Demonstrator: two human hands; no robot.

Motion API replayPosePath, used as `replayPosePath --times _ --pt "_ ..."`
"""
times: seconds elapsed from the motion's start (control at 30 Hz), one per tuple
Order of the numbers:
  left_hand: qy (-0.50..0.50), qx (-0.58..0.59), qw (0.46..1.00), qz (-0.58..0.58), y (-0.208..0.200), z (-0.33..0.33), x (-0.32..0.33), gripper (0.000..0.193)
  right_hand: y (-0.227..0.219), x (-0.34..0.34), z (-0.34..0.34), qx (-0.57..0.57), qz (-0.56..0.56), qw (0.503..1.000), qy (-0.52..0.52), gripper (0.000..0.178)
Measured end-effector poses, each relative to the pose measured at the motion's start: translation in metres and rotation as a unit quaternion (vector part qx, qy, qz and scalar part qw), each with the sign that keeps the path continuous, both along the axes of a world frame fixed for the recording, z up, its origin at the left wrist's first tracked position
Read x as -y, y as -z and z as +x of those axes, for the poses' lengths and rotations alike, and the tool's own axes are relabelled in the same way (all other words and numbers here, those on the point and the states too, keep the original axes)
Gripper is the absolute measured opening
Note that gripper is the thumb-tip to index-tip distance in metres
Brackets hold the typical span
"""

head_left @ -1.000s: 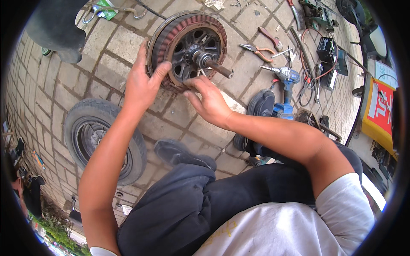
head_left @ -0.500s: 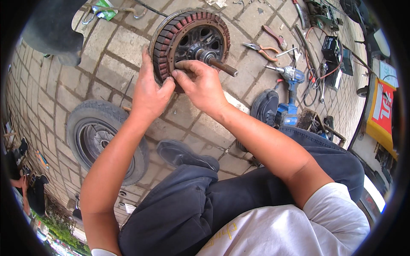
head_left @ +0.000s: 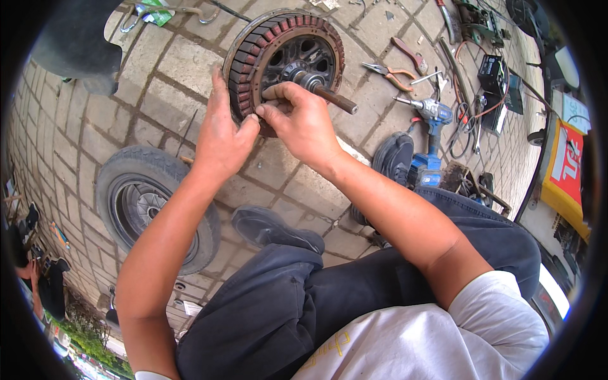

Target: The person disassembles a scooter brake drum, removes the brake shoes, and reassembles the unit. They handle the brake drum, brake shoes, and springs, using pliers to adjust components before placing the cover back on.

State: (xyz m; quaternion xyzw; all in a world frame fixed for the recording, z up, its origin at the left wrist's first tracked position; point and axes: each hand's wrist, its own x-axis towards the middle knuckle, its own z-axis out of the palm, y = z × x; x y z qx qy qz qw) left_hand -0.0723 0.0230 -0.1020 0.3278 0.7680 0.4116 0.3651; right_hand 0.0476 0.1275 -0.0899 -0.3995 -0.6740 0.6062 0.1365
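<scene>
A round motor stator [head_left: 247, 63] with dark red windings around its rim stands tilted on the paving, its steel shaft [head_left: 339, 99] pointing right. My left hand [head_left: 221, 130] grips the stator's near left edge, thumb toward the front face and fingers along the outer rim. Right beside that thumb, my right hand [head_left: 301, 120] has its thumb and index finger pinched at the lower left part of the stator's face ring. Whatever is between those fingertips is too small or hidden to make out. A spoked dark hub fills the stator's middle.
A wheel with a tire [head_left: 114, 190] lies at left. On the right are a blue cordless driver [head_left: 434, 114], orange-handled pliers [head_left: 396, 80], red-handled pliers [head_left: 411, 56], and a black box [head_left: 492, 73] with cables. My shoes [head_left: 272, 228] rest near the wheel and driver.
Both hands stay at the same place on the stator. My right hand's index finger has lifted slightly, while its pinch remains at the ring.
</scene>
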Motion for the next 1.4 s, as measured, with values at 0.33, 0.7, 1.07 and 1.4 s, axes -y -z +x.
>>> replayPosePath --times 0.33,0.7,1.07,1.4 --pt "-0.080 0.037 0.995 0.056 0.001 -0.014 -0.021 0.066 -0.002 0.007 0.008 0.018 0.076 0.997 0.000 0.013" --pt "-0.031 -0.005 0.999 0.038 -0.010 -0.011 -0.025 0.048 0.001 0.058 0.053 0.055 0.314 0.935 -0.154 0.045" --pt "-0.032 -0.067 0.997 0.022 -0.005 -0.016 -0.022 0.069 0.035 0.025 0.089 0.052 0.288 0.955 -0.053 0.040" --pt "0.051 -0.142 0.988 0.014 -0.021 -0.042 -0.067 0.056 0.049 -0.018 0.092 0.035 0.278 0.959 0.054 0.035"
